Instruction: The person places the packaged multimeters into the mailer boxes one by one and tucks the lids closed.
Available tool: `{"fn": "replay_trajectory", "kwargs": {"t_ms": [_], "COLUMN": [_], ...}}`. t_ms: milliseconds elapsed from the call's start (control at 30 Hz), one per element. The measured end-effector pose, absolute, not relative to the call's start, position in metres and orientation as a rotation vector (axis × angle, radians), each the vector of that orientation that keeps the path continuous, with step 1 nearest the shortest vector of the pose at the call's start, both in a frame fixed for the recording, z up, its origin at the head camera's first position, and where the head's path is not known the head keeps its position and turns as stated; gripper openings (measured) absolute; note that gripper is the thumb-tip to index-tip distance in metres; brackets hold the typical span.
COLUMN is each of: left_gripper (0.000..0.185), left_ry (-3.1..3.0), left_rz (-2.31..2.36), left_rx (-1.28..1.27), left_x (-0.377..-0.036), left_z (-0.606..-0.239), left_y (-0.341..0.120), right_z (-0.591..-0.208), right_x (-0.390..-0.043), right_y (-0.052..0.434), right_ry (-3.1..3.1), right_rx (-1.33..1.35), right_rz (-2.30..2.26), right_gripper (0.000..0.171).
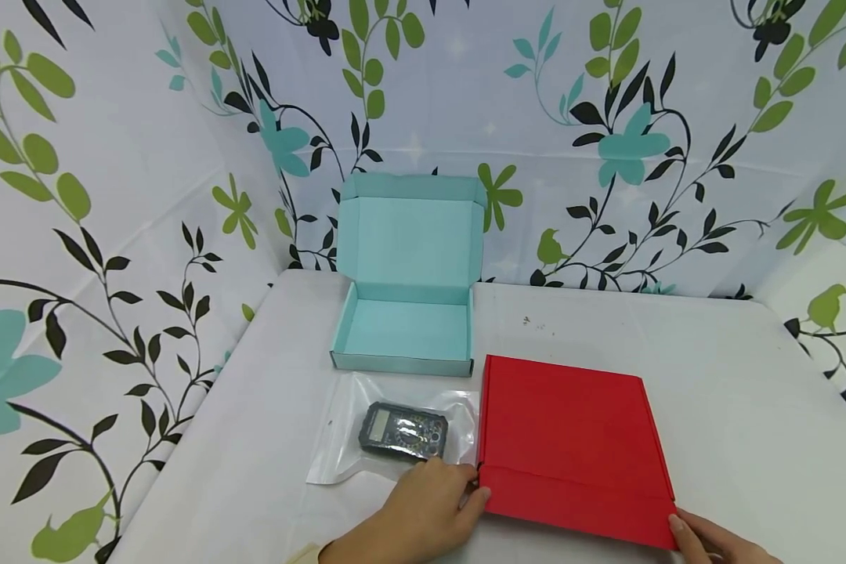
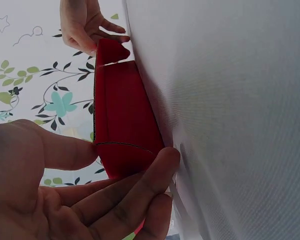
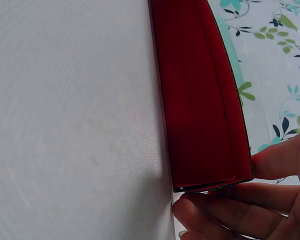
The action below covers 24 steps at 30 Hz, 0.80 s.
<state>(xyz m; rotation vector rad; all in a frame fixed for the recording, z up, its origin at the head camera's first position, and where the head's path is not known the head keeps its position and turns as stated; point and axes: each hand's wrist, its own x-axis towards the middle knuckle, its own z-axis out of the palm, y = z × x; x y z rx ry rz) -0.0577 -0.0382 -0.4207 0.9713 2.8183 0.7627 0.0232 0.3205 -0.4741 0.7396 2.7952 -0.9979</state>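
- Left hand (image 1: 423, 513) pinches the near-left corner of a closed red mailer box (image 1: 571, 439), thumb on top, fingers underneath.
- Right hand (image 1: 712, 540) grips the near-right corner the same way.

Two boxes: one red box (image 1: 574, 446), closed, and one teal box (image 1: 405, 313), open. One clear plastic bag (image 1: 338, 439) with one multimeter (image 1: 403, 431) inside. Two hands in view: left hand (image 1: 416, 521), right hand (image 1: 712, 540). One white table (image 1: 712, 392).
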Motion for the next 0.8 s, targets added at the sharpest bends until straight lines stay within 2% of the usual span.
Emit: {"fn": "replay_trajectory", "kwargs": {"t_ms": [167, 467, 800], "left_gripper": [0.021, 0.027, 0.025], "left_ry": [2.868, 3.040, 3.040], "left_rz": [0.715, 0.541, 0.589], "left_rx": [0.970, 1.047, 1.143], "left_x": [-0.059, -0.058, -0.061], "left_z": [-0.423, -0.425, -0.431], "left_y": [-0.038, -0.038, -0.036], "right_z": [-0.470, -0.467, -0.460], "right_x": [0.023, 0.023, 0.025], "right_y": [0.317, 0.316, 0.308], "right_ry": [2.819, 2.794, 2.824], "right_rx": [0.741, 0.747, 0.759], "right_rz": [-1.002, -0.960, -0.996], "right_gripper": [0.059, 0.065, 0.058]}}
